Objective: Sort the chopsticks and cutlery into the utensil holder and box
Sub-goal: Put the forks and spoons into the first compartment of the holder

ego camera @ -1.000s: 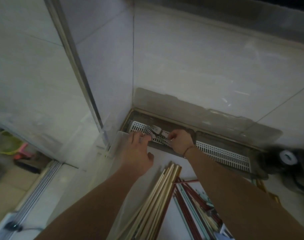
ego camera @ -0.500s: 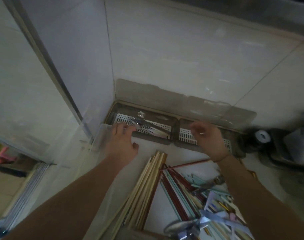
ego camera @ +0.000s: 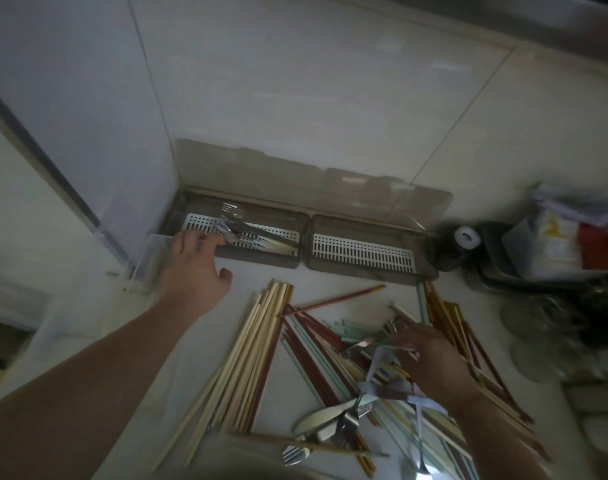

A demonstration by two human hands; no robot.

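My left hand (ego camera: pixel 195 271) lies flat on the counter with its fingers straight, and the tips touch the front edge of the box (ego camera: pixel 247 233) at about 10 o'clock in my view. It holds nothing. My right hand (ego camera: pixel 430 358) is down in the messy pile at about 4 o'clock. Its fingers are bent over a fork (ego camera: pixel 382 336), but the picture is blurry there, so I cannot tell if I really grip it yet. The box has two parts side by side, against the wall at 12 o'clock. The left part already has a few forks (ego camera: pixel 240 230) lying on its white grid. The right part (ego camera: pixel 363 252) has only its white grid showing, with nothing on it. So I think the job has only just begun. A lot is left. Pale chopsticks (ego camera: pixel 247 344) lie in a bunch at 6 o'clock. Red and green chopsticks (ego camera: pixel 313 344) cross each other beside them. Brown chopsticks (ego camera: pixel 451 320) lie at 3 o'clock. More spoons and forks (ego camera: pixel 330 424) sit near the bottom, at 5 o'clock. I cannot spot a standing utensil holder for sure.
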